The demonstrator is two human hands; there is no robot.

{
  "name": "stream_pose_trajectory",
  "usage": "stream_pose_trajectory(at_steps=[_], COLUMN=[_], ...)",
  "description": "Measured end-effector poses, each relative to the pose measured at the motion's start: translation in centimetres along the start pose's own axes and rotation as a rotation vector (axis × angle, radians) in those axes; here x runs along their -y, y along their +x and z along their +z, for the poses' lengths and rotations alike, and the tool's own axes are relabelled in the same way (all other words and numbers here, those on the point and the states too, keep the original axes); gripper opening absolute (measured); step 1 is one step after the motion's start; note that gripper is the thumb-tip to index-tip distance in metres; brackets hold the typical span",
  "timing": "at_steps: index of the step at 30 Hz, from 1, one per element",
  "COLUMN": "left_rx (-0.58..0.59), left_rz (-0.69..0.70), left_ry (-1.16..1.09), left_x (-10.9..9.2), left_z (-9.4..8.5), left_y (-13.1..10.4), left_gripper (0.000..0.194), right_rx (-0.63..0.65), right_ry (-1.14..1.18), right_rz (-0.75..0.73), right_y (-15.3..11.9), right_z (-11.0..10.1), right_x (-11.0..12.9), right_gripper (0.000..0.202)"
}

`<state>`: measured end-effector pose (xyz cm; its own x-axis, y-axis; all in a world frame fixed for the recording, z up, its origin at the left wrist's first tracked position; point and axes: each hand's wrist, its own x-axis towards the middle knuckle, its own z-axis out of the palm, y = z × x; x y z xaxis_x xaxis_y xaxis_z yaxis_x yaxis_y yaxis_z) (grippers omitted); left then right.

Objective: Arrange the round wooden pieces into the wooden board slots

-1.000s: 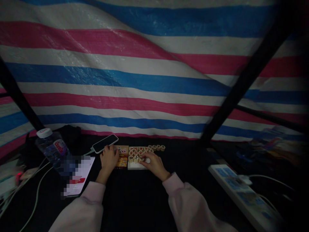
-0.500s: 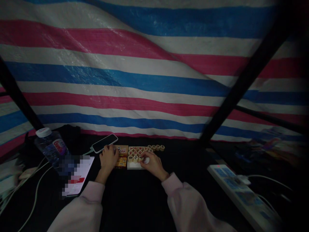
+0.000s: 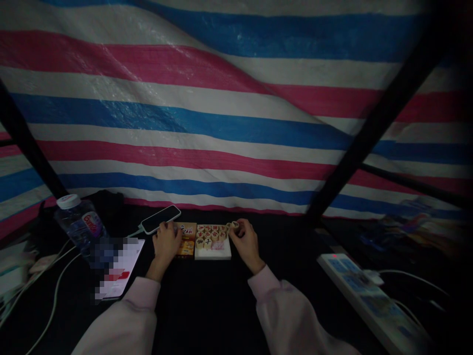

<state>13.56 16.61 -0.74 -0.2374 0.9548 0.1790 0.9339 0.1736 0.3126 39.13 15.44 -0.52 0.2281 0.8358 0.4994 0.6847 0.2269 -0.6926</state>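
Right hand: in the head view, the right hand (image 3: pixel 247 245) pinches a round piece (image 3: pixel 235 225) between thumb and fingers, at the far right corner of the white tray (image 3: pixel 213 255).
Left hand: the left hand (image 3: pixel 166 241) lies with fingers loosely spread and curved on the left part of the printed box (image 3: pixel 190 246).
Lettered pieces: red and dark characters mark the lettered pieces (image 3: pixel 207 243) set in rows in the tray, its near right part bare.
Handling: the piece looks light, stiff and hardly fragile, perhaps a little slippery — best taken by opposite sides of its rim.
Edges: box and tray lie side by side; the tray's low near edge faces the sleeves, and neighbouring rims sit tight together.
Room: the dark worktop (image 3: pixel 207 305) gives open space near and right — the white phone (image 3: pixel 161 220) sits just beyond the left hand, the power strip (image 3: pixel 364 291) well apart at right.
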Motion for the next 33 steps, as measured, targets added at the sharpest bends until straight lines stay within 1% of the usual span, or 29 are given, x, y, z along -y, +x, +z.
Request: stream_pose_trajectory(at_steps=[3, 5, 9, 12, 15, 19, 24, 27, 29, 33], left_rx=[0.0, -0.005, -0.007, 0.002, 0.002, -0.007, -0.005, 0.0, 0.002, -0.001], left_rz=[0.0, 0.006, 0.005, -0.002, -0.003, -0.005, -0.001, 0.002, 0.002, 0.005], left_ry=[0.002, 0.003, 0.002, -0.005, -0.009, -0.007, -0.01, -0.014, -0.015, -0.019], left_x=[0.0, 0.0, 0.0, 0.0, 0.0, 0.1, 0.1, 0.1, 0.1, 0.1], left_z=[0.0, 0.0, 0.0, -0.1, 0.0, 0.2, 0.2, 0.2, 0.1, 0.2], left_y=[0.0, 0.0, -0.1, 0.0, 0.0, 0.1, 0.1, 0.1, 0.1, 0.1], left_gripper=[0.042, 0.042, 0.042, 0.043, 0.043, 0.043, 0.042, 0.042, 0.042, 0.042], right_rx=[-0.072, -0.08, 0.015, 0.104, 0.145, 0.117, 0.102, 0.11, 0.114, 0.038], right_ry=[0.001, -0.033, -0.184, -0.237, -0.217, -0.153, -0.118, -0.125, -0.171, -0.387], right_rz=[0.062, 0.089, 0.152, 0.19, 0.169, 0.093, 0.096, 0.095, 0.085, -0.023], right_y=[0.4, 0.5, 0.5, 0.4, 0.3, 0.3, 0.4, 0.2, 0.1, -0.1], right_z=[-0.3, -0.4, -0.5, -0.3, 0.3, 1.3, 1.9, 1.7, 1.3, -0.2], right_x=[-0.4, -0.6, -1.0, -1.5, -2.3, -3.3, -3.9, -3.7, -3.0, -0.8], right_gripper=[0.03, 0.031, 0.027, 0.023, 0.025, 0.032, 0.032, 0.031, 0.031, 0.034])
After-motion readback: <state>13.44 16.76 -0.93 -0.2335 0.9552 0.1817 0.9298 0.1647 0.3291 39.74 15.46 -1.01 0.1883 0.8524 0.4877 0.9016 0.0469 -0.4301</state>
